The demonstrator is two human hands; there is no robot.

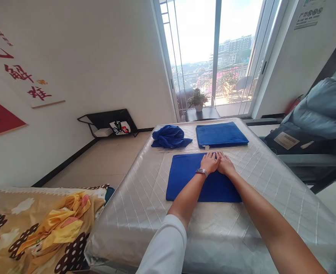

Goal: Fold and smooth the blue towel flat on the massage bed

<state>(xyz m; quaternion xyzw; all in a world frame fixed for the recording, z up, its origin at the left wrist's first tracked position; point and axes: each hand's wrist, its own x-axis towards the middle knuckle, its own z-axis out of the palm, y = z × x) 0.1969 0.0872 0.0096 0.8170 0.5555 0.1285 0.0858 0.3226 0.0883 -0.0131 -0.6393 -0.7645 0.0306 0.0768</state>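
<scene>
A blue folded cloth (185,179) lies flat on the plastic-covered mattress (139,205) in front of me. My left hand (210,162), with a watch on its wrist, rests palm down near the cloth's far edge, fingers stretched out. Close beside it, touching, my right hand (225,163) also lies flat on the cloth. Part of the cloth is hidden under my forearms. Beyond it on the right sits a neat stack of folded blue cloth (222,134) with a small white tag. A crumpled blue cloth (169,137) is bunched up at the far left.
A grey armchair (322,114) stands to the right of the mattress. Lower left is a patterned bedspread (2,243) with a yellow garment (62,224) on it. A black rack (113,118) stands by the wall, and a potted plant (198,99) before the glass door.
</scene>
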